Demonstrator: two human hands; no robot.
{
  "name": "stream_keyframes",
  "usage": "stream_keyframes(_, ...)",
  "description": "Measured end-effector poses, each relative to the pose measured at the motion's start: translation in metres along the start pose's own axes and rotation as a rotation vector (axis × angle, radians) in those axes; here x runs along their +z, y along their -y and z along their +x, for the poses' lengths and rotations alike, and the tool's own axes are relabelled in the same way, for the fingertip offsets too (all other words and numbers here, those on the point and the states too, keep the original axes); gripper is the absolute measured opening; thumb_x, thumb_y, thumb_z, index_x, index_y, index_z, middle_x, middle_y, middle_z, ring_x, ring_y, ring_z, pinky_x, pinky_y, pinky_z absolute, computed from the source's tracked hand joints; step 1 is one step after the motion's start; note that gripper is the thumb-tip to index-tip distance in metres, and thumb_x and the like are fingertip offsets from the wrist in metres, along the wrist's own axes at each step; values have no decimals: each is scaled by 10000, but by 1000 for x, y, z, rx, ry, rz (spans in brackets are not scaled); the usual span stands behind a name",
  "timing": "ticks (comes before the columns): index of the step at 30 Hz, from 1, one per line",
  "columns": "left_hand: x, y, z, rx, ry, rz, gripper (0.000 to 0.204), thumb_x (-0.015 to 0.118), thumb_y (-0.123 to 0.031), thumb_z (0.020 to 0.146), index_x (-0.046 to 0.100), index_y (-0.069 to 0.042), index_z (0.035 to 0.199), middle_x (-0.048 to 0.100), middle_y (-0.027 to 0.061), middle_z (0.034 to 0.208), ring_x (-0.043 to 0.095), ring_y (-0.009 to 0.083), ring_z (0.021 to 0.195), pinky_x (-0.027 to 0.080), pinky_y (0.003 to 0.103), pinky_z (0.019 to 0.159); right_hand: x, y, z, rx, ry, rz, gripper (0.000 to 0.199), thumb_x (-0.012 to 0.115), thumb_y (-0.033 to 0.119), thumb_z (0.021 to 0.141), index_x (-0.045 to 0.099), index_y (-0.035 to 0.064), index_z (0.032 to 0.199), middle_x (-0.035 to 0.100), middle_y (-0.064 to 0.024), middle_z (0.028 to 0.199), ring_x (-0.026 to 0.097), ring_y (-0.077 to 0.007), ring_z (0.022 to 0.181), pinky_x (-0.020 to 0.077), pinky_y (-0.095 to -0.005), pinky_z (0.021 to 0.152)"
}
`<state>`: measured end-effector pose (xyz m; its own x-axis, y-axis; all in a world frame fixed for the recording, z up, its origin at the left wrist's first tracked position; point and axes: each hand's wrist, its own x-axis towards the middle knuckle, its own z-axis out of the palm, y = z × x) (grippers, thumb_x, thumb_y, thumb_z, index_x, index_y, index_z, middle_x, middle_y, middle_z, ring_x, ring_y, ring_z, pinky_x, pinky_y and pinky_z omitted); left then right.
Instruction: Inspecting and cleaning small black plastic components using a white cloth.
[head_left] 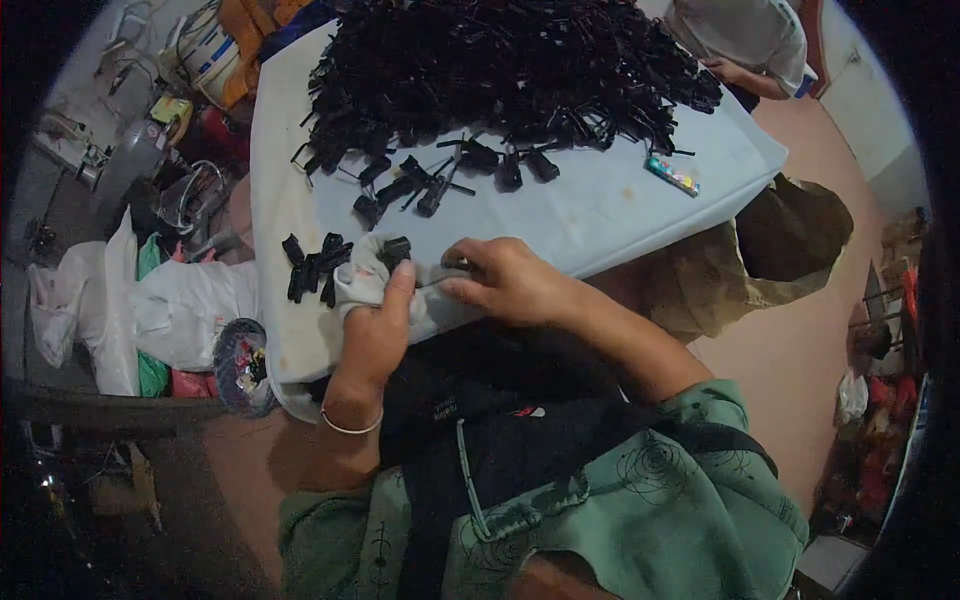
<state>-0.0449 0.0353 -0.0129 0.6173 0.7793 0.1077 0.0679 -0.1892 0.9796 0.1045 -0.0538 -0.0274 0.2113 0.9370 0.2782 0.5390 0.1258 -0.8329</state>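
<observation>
My left hand is closed around a bunched whitish cloth, and a small black plastic part shows at the top of it, by my thumb. Just to the right, my right hand is closed in a pinch beside the loose end of the cloth; what lies between its fingertips is too small to tell. A small group of black plastic parts lies left of the cloth. Beyond my hands are several more loose black parts with thin stems, in front of a large heap of similar parts.
The pale covered table bears a colourful wrapper at right. An open brown sack stands beside the table's right edge. At left are white plastic bags and a round tub. Another person is at the far right.
</observation>
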Motion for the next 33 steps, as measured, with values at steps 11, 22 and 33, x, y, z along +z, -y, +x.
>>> stream_keyframes(11, 7, -13, -2, -6, 269, -6, 269, 410, -106, 866, 421, -16, 1120, 494, 4, 733, 401, 40, 495, 340, 192, 449, -1, -14, 2, 77, 130, 362, 176, 573, 173, 832, 570, 3, 787, 545, 1, 671, 464, -50, 639, 394, -224, 558)
stream_keyframes(22, 9, 10, -6, 375, 169, 610, 290, 453, -72, 814, 443, 14, 1091, 516, 81, 911, 492, 165, 829, 410, 272, 729, 1, 9, 1, 12, 113, 101, 261, 457, 224, 868, 539, 2, 758, 538, -204, 660, 509, -383, 615, 414, -402, 568)
stream_keyframes(33, -37, -7, 18, 481, -53, 1089, 350, 524, -75, 753, 473, -5, 1093, 503, 230, 966, 503, 364, 911, 414, 387, 797, -14, -13, 42, 144, -135, -491, 266, 465, 259, 851, 573, 24, 788, 572, -202, 731, 555, -358, 710, 446, -417, 619)
